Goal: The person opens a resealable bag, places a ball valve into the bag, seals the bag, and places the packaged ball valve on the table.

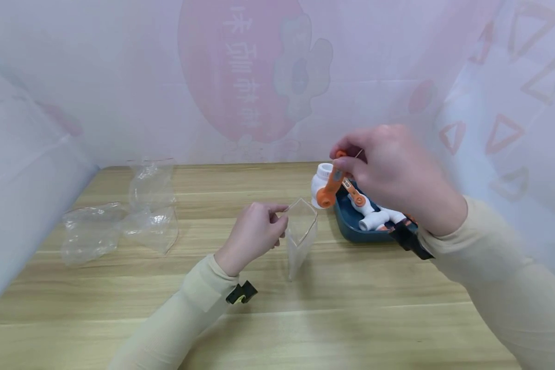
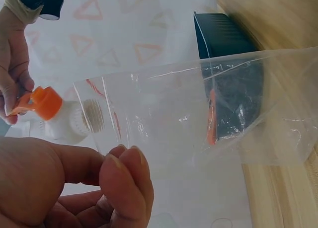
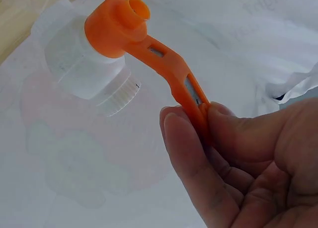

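Observation:
My left hand (image 1: 259, 228) pinches the edge of a clear zip bag (image 1: 302, 236) near its mouth. The bag's mouth gapes in a diamond shape, and its body hangs down over the table. In the left wrist view the transparent bag (image 2: 164, 114) stretches rightward from my fingertips. My right hand (image 1: 384, 169) holds a white ball valve (image 1: 321, 185) by the end of its orange lever handle (image 3: 159, 56). The valve hangs in the air just above and right of the bag's mouth, outside it in the left wrist view.
A dark blue bin (image 1: 351, 231) under my right hand contains several white valves and fittings (image 1: 374, 220) with orange handles. Clear plastic bags (image 1: 92, 231) lie at the left on the wooden table (image 1: 351, 318). Printed white sheeting (image 1: 134, 92) hangs behind and at the sides.

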Motion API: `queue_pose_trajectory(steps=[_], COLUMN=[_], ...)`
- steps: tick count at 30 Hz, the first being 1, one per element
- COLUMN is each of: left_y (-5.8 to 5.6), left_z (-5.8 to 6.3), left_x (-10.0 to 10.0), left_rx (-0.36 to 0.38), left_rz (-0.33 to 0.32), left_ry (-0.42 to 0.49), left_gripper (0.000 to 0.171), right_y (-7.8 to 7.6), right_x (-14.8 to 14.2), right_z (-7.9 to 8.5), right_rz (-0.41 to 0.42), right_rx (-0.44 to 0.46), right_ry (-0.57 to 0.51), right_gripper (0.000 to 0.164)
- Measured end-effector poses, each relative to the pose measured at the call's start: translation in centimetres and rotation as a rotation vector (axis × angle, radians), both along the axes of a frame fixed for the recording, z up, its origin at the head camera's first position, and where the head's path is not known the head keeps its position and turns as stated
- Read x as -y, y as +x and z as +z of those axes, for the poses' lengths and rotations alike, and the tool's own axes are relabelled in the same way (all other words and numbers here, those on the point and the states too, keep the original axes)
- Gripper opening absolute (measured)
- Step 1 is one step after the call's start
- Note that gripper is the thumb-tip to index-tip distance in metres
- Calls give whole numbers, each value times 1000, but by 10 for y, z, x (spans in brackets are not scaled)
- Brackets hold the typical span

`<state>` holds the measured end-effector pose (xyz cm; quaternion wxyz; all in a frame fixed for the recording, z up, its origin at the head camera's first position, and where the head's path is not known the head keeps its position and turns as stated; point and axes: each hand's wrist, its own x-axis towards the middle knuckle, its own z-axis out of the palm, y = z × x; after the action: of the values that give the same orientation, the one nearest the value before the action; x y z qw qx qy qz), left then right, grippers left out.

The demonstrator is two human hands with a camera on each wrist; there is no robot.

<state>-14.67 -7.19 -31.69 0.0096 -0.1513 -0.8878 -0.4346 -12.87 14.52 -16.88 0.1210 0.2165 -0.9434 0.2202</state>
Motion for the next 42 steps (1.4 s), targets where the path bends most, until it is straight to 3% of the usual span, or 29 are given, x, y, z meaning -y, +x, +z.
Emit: queue_pose_trajectory(steps=[11, 18, 32, 42], left_y=[-1, -1, -1, -1], left_z=[0, 1, 3, 4], left_x=[-1, -2, -3, -2], left_rx=[129, 147, 159, 162], left_rz=[22, 29, 29, 4], left_ry=[109, 147, 193, 178], left_gripper=[23, 14, 12, 12], right_y=[-6, -8, -14, -19], right_x=[22, 27, 32, 36], right_z=[-16, -25, -45, -58], right_rz=[139, 152, 168, 165], right_rx=[-9, 62, 131, 177], right_ry=[-4, -1, 84, 141], right_gripper=[2, 4, 4, 4])
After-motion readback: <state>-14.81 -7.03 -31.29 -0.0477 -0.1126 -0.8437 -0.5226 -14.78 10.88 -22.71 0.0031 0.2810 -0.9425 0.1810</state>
